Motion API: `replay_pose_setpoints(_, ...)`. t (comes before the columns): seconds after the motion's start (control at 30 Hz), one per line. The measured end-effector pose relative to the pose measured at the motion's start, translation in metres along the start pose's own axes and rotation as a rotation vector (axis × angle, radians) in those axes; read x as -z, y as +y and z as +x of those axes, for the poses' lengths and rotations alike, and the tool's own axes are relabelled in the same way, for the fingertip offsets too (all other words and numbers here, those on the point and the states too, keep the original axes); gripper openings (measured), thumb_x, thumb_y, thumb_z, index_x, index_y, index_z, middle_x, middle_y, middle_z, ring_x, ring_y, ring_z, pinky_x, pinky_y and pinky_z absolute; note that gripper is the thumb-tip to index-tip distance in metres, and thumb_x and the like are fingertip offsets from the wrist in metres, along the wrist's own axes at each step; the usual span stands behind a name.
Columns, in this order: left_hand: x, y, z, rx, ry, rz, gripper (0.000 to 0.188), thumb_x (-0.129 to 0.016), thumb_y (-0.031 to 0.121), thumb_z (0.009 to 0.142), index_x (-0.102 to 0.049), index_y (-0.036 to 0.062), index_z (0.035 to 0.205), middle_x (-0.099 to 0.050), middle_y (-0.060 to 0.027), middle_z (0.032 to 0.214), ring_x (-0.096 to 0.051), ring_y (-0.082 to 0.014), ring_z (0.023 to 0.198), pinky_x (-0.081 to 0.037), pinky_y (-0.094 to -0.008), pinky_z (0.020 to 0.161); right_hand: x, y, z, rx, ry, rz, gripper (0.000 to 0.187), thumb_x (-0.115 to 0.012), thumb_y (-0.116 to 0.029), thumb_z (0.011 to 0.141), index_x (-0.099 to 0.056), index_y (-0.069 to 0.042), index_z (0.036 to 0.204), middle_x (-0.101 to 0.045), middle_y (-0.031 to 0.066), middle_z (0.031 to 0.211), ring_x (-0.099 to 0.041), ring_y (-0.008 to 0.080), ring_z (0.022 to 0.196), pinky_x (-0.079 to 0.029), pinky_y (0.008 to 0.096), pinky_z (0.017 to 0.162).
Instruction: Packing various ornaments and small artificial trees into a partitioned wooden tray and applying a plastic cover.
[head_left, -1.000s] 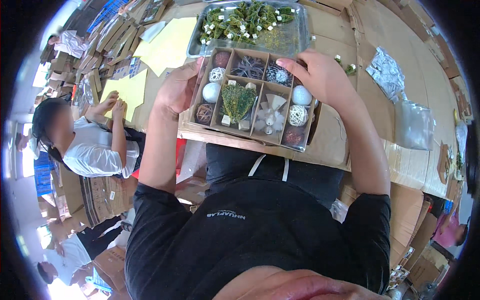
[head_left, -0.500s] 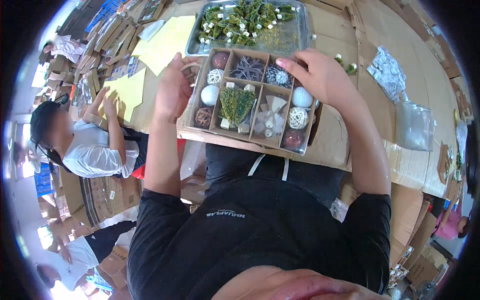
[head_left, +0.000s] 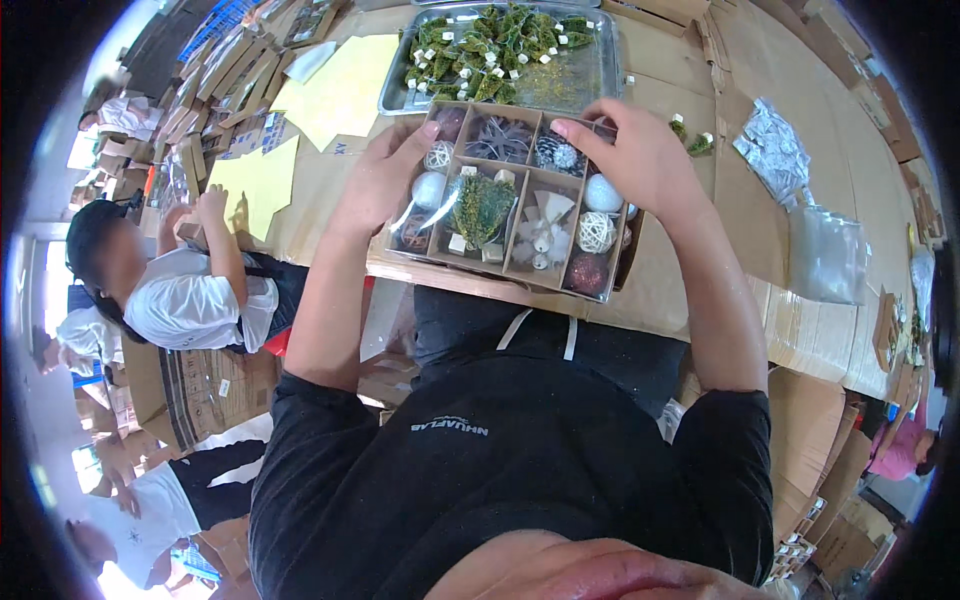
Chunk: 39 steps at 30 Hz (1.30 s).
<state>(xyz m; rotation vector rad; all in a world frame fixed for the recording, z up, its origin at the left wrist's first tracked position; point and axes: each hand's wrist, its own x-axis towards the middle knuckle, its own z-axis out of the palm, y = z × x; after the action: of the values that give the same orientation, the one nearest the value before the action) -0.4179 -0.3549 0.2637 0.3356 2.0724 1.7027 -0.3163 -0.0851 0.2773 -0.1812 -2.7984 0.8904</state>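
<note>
A compartmented cardboard box [head_left: 480,268] of ornaments lies tilted near the table's front edge, with a clear plastic cover [head_left: 403,222] showing glare over its left side. Inside are a green glittered piece [head_left: 483,208] with small white cubes, a pale flower-like ornament [head_left: 548,222], a frosted pine cone [head_left: 558,153] and balls in white, wicker and dark red [head_left: 587,273]. My left hand [head_left: 383,178] grips the far left corner, thumb on top. At the far right corner my right hand [head_left: 640,155] does likewise, thumb above the pine cone. The fingers under both edges are partly hidden.
Beyond the box stands a metal tray [head_left: 610,80] of green sprigs with white cubes. Yellow sheets [head_left: 340,90] lie at left. A crumpled silver packet [head_left: 772,150] and clear plastic bags [head_left: 828,255] lie at right. A person [head_left: 190,290] works at the left side.
My left hand has moved right, from beside the box onto its far left corner, its thumb now over the top. My right hand stays at the far right corner.
</note>
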Motion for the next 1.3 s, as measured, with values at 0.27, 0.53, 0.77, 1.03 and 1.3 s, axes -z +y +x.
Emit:
replay_pose_setpoints(0.27,-0.014,0.005,-0.012,-0.040,0.177,0.183,0.047,-0.059,0.040,0.098,-0.063,-0.0053,0.108,-0.063,-0.0034,0.089,-0.054,-0.0093,0.079,-0.046,-0.0252,0.072,-0.003,0.006,-0.002,-0.007,0.241,-0.077,0.068,-0.072,-0.059,0.079,-0.064,0.001,0.110,-0.068,0.0202,0.096,-0.066,0.0319,0.090,-0.051,0.0398,0.081)
replay_pose_setpoints(0.53,0.025,0.011,-0.040,0.022,0.146,0.170,0.060,-0.052,0.051,0.098,-0.063,-0.0046,0.116,-0.063,-0.0055,0.088,-0.059,-0.0132,0.075,-0.048,-0.0264,0.067,0.028,-0.008,-0.064,-0.291,0.266,0.245,0.054,-0.068,-0.051,0.087,-0.067,0.003,0.081,-0.060,0.0079,0.061,-0.060,0.0219,0.059,-0.047,0.0335,0.057)
replay_pose_setpoints(0.77,-0.007,0.014,-0.064,-0.121,0.138,0.441,0.043,-0.065,0.035,0.093,-0.064,-0.0051,0.109,-0.063,-0.0104,0.075,-0.054,-0.0114,0.065,-0.044,-0.0277,0.063,0.004,-0.022,-0.087,-0.286,0.108,0.282,0.054,-0.069,-0.050,0.087,-0.058,0.003,0.087,-0.061,0.0170,0.068,-0.061,0.0302,0.063,-0.046,0.0403,0.057)
replay_pose_setpoints(1.03,-0.007,0.014,-0.074,-0.240,0.162,0.406,0.036,-0.064,0.027,0.095,-0.065,-0.0042,0.112,-0.067,-0.0130,0.093,-0.060,-0.0130,0.076,-0.049,-0.0287,0.071,-0.005,-0.021,-0.082,-0.168,0.336,0.388,0.041,-0.072,-0.036,0.088,-0.055,0.001,0.094,-0.058,0.0147,0.080,-0.056,0.0219,0.073,-0.046,0.0345,0.069)
replay_pose_setpoints(1.3,-0.007,0.034,-0.074,-0.150,0.151,-0.566,0.040,-0.061,0.014,0.096,-0.051,-0.0103,0.126,-0.065,-0.0136,0.110,-0.065,-0.0151,0.094,-0.054,-0.0274,0.080,-0.001,-0.029,-0.074,-0.184,0.323,1.047,0.023,-0.066,-0.013,0.094,-0.056,0.002,0.109,-0.057,0.0025,0.094,-0.053,0.0088,0.087,-0.043,0.0224,0.079)
